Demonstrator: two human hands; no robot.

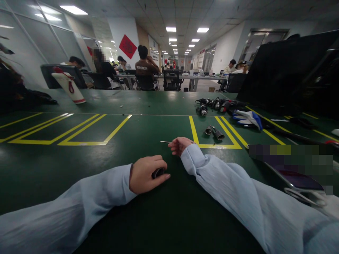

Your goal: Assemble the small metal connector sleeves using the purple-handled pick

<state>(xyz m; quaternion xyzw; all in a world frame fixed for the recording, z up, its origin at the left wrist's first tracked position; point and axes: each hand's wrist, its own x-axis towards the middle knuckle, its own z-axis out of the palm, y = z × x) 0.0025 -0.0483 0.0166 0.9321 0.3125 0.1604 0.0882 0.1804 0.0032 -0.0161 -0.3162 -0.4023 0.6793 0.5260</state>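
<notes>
Ceiling lights [74,10] are glowing white, yet the green surface [150,128] is lying dim, catching a pale sheen toward its left edge and darkening toward its near edge. A black shape [280,67] at its far right corner is losing detail. Wide-angle distortion is stretching the sleeves [103,192]; blocky pixels [317,164] are masking patches near the right edge.

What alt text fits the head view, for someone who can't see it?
The left hand holds a dark round part and the right hand a thin rod, over a green table. Beyond them, two metal fittings lie inside a yellow tape outline, with a blue-and-white glove farther right.
</notes>
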